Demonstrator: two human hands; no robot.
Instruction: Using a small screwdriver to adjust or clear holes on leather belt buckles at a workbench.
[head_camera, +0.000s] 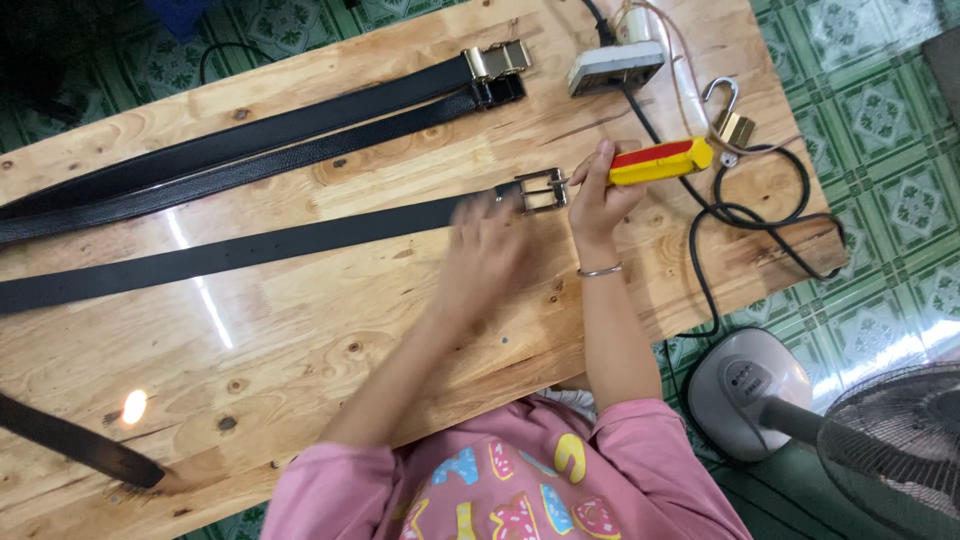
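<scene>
One black leather belt (250, 250) with a square silver buckle (541, 190) lies flat across the wooden table (330, 340). Left hand (485, 245), blurred, rests on the strap near the buckle, grip unclear. Right hand (597, 195) is clamped around a red-and-yellow tool (660, 160) beside the buckle.

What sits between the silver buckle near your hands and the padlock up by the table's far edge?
In the head view, the yellow-and-red tool held in the right hand lies between the silver buckle and the padlock, plus a black cable.
</scene>
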